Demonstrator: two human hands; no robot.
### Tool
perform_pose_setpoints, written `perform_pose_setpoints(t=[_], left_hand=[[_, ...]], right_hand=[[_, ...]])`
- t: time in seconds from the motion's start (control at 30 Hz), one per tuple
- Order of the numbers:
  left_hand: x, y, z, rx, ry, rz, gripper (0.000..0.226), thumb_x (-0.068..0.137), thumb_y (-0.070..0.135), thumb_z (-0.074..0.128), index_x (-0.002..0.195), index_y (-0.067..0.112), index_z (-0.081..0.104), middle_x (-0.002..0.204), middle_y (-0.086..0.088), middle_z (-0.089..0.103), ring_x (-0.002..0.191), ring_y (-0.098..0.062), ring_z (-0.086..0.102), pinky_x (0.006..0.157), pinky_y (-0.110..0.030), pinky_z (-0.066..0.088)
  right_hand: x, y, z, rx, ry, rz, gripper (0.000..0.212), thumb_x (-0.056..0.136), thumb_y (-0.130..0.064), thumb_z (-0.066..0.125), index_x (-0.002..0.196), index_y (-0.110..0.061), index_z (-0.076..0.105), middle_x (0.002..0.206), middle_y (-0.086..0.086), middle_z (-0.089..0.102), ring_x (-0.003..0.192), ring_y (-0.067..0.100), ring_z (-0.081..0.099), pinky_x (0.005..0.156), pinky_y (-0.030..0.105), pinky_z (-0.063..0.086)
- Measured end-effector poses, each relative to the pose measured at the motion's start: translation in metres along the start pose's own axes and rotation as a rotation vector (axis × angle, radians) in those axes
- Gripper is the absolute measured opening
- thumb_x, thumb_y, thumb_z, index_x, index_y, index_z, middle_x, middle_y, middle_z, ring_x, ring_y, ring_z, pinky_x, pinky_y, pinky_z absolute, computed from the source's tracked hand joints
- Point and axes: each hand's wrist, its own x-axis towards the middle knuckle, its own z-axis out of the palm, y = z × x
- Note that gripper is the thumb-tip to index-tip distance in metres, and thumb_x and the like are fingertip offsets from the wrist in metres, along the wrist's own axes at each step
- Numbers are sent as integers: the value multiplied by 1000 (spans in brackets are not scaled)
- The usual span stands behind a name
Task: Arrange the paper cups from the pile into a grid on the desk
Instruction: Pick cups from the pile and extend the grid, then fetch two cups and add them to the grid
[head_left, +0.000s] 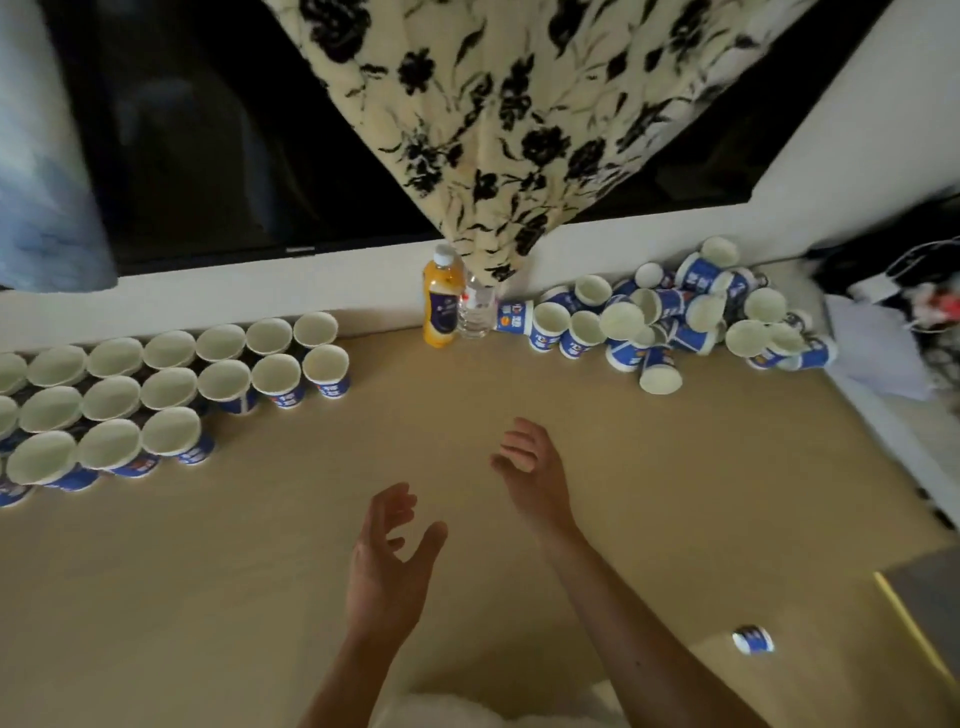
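Your left hand and right hand hang above the middle of the table, fingers loosely spread and lightly curled, holding nothing.
Outward from your hands, the upright cups stand mouth-up in three touching rows at the far left, and the nearest row ends short of the two behind it. The pile of cups lies tumbled at the far right against the wall, most on their sides. Between them, at the back edge, an orange bottle stands just beside a clear bottle, under a hanging floral curtain. A small blue-and-white object lies near your right forearm, too blurred to identify.
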Motion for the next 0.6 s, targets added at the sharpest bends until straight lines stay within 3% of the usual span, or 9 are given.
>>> perform_pose_setpoints(t=[0.23,0.3,0.4,0.6], left_hand=[[-15,34,90,8,-72,21,47,82,12,80,120,28,57,112,11,68,103,-4,64,83,-31,53],[-18,39,103,13,-83,33,46,82,12,80,121,25,58,112,11,68,100,1,64,82,-30,53],[-22,45,114,29,-101,36,46,83,14,80,122,24,58,113,12,67,100,6,62,82,-28,52],[-29,47,121,45,-65,25,44,82,12,80,118,28,59,111,10,69,100,-2,66,81,-32,55]], right_hand=[[49,6,-128,-90,145,-3,47,84,-2,74,127,-14,58,112,4,64,96,12,66,73,9,50],[68,15,-152,-180,173,-10,46,83,-5,75,125,-14,59,116,5,64,101,16,67,78,16,51],[98,25,-181,-370,211,-19,45,82,-8,74,125,-12,59,123,8,59,109,22,64,91,32,50],[159,33,-215,-915,143,-17,58,82,-17,73,136,-11,51,151,9,34,136,30,40,103,45,45]])
